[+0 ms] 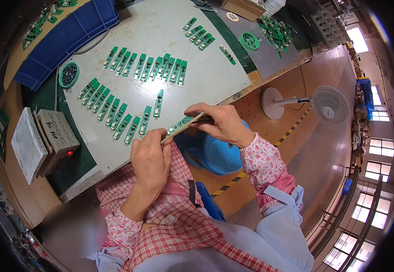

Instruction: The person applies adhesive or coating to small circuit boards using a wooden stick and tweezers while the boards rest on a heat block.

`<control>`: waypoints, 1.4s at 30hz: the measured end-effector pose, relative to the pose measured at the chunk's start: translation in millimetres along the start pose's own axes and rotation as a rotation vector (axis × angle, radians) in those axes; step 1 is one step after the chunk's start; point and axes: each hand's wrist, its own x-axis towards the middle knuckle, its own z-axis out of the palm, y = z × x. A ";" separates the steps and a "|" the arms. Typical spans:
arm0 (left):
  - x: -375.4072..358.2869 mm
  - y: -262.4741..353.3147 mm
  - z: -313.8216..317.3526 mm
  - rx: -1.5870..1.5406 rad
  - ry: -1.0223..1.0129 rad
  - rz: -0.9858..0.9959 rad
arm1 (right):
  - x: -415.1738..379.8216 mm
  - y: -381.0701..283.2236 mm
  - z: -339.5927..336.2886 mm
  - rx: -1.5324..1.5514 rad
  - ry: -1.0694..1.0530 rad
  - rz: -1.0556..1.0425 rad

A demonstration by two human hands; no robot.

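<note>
Above the table's front edge, a thin tan-edged strip (182, 128) slants between my two hands, with a green circuit board (178, 123) showing just behind it. My left hand (151, 156) is closed on the strip's lower end, fingers curled. At its upper end my right hand (225, 124) pinches the strip between thumb and fingers, and a dark piece (204, 120) shows under these fingers. Just beyond my left hand lie small green circuit boards (132, 130) in slanting rows on the grey tabletop (197, 88), with one single board (159, 103) apart from the rows.
A green dish of dark parts (69, 75) and a boxy device with a red light (57, 141) stand at left. Behind them is a blue bin (65, 43). A green bowl (250, 41) and piled boards (276, 34) lie back right. Near my right arm are a blue stool (222, 152) and fan (330, 106).
</note>
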 end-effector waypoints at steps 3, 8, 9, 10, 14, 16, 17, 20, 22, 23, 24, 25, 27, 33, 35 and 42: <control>1.2 0.2 0.7 -0.019 0.007 -0.025 | -12.5 -7.9 0.2 0.065 0.068 0.149; 0.4 -3.0 3.2 -0.048 0.030 -0.024 | -40.3 -22.4 0.2 0.116 0.133 0.378; 0.2 -4.5 3.9 -0.050 0.032 -0.019 | -47.2 -18.3 3.0 0.153 0.167 0.359; 0.0 -5.7 4.1 -0.053 0.034 -0.014 | -52.8 -16.6 5.9 0.192 0.178 0.367; 0.0 -7.7 4.0 -0.049 0.042 0.014 | -67.3 -16.9 13.5 0.385 0.133 0.502; 0.5 -7.4 4.3 -0.057 0.056 0.020 | -65.6 -19.7 11.4 0.514 0.058 0.618; 0.6 -7.4 4.8 -0.056 0.057 0.021 | -64.1 -20.1 11.0 0.554 0.051 0.630; 0.3 -8.0 5.4 -0.055 0.066 0.021 | -58.5 -20.8 9.5 0.645 0.024 0.644; 0.2 -7.6 5.0 -0.057 0.067 0.023 | -55.6 -21.6 8.4 0.669 0.006 0.632; 0.0 -7.8 5.0 -0.059 0.069 0.020 | -55.1 -21.7 8.3 0.668 0.006 0.631; -0.1 -7.9 5.2 -0.062 0.070 0.019 | -55.0 -21.8 7.8 0.666 0.007 0.631; -0.1 -8.1 5.5 -0.065 0.071 0.017 | -55.0 -22.0 7.1 0.664 0.008 0.631; -0.4 -9.3 6.1 -0.063 0.070 0.019 | -56.2 -20.2 7.1 0.690 -0.001 0.646; 0.1 -13.8 7.2 -0.096 0.067 0.048 | -59.2 -25.6 1.4 0.786 -0.020 0.672; -0.7 -13.6 4.1 -0.121 0.071 0.059 | -62.3 -27.9 -0.7 0.814 -0.020 0.673; -20.2 9.6 -63.4 -0.343 0.043 -0.064 | -76.5 -63.7 -9.5 0.830 0.037 0.663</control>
